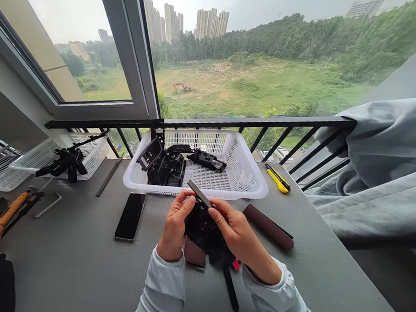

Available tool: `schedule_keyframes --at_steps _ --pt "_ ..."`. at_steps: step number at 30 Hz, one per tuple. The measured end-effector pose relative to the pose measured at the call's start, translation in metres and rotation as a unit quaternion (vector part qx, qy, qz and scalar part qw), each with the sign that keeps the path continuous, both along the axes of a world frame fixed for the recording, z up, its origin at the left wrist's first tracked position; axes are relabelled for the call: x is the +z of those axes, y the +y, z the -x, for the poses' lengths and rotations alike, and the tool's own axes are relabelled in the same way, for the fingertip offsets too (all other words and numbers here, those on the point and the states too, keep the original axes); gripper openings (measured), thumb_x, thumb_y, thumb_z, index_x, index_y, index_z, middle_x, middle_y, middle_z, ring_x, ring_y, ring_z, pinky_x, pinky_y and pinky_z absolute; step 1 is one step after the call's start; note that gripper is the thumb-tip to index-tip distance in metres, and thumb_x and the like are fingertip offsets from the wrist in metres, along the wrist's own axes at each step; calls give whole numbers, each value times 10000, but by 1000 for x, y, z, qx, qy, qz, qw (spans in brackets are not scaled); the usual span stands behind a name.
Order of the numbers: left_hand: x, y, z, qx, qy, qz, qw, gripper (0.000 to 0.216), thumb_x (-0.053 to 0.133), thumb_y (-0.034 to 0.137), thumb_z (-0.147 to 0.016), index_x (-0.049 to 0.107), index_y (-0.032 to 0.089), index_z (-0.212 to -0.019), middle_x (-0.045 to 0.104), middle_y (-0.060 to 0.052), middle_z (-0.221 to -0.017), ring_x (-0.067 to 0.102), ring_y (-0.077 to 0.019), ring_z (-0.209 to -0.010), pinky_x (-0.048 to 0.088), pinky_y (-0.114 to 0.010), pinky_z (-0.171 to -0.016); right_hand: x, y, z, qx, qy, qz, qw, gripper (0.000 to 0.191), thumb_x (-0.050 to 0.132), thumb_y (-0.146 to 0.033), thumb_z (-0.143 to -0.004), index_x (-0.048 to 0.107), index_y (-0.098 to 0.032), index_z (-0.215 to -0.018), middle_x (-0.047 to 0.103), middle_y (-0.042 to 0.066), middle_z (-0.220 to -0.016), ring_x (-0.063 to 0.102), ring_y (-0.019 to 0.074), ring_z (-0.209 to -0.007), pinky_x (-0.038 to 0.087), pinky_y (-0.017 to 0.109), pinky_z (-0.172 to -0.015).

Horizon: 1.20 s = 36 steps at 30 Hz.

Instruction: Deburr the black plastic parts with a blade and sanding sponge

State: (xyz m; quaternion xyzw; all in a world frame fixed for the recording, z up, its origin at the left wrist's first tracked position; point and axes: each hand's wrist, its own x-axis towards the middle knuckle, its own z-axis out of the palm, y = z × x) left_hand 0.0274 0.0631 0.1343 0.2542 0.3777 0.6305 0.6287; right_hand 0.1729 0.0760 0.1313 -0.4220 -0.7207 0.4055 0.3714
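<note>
Our left hand [175,225] and right hand [235,235] are clamped on a black plastic part [202,227] above the grey table [77,279], with a flat file [198,193] against it, work that calls for a firm grip

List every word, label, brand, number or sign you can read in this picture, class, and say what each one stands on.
None can be read. The yellow utility knife, the small red tag and the black plastic part held by the left hand and right hand show no legible marks, and the black parts in the white plastic basket are too small and dark to show any lettering.
</note>
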Motion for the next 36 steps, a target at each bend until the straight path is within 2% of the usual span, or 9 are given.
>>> schedule_keyframes --at_steps 8,12,18,23,28,33,36 --pt "-4 -3 3 -26 -4 -25 999 343 804 444 -646 652 187 -816 703 7 -677 617 -119 -536 475 -208 -530 8 -6 -4 34 23 6 999 313 457 -367 -963 643 -219 -1167 729 47 -1067 679 189 -851 525 276 -781" --pt "-4 -3 3 -56 -8 -63 996 335 842 354 -609 663 184 -836 691 28 -635 587 -95 -494 447 -176 -481 8 -5 -5 38 42 1 998 317 480 -384 -956 650 -219 -1166 734 56 -1084 686 213 -930 536 298 -819" --pt "-1 -4 0 -7 -23 -55 998 281 776 413 -674 687 178 -801 679 24 -647 594 -102 -547 477 -189 -536 9 -5 -6 29 36 -17 999 295 494 -360 -952 668 -232 -1153 738 51 -1094 690 218 -936 543 308 -835" --pt "-4 -7 1 -34 -6 -66 997 264 762 387 -702 692 195 -868 694 21 -676 597 -100 -539 470 -183 -518 10 -7 -7 38 38 -26 998 288 497 -347 -954 669 -227 -1150 745 49 -1064 697 200 -887 551 278 -786" --pt "-9 -10 3 -76 17 -125 989 270 776 313 -684 692 211 -920 704 17 -710 589 -102 -558 460 -183 -517 10 -6 -9 37 43 -39 998 286 509 -335 -951 667 -231 -1166 739 56 -1108 696 212 -953 551 302 -842" --pt "-7 -12 3 -67 -19 -152 986 227 752 307 -677 701 220 -880 709 10 -721 601 -129 -595 472 -221 -561 11 -7 -11 38 47 -58 996 262 532 -306 -942 675 -227 -1146 747 54 -1083 703 213 -963 563 294 -828" --pt "-7 -12 3 -62 -5 -160 985 195 738 313 -687 703 207 -846 714 -9 -742 613 -149 -630 479 -253 -609 13 -9 -12 36 50 -76 995 254 544 -295 -936 677 -223 -1141 753 53 -1059 710 203 -938 570 282 -814"
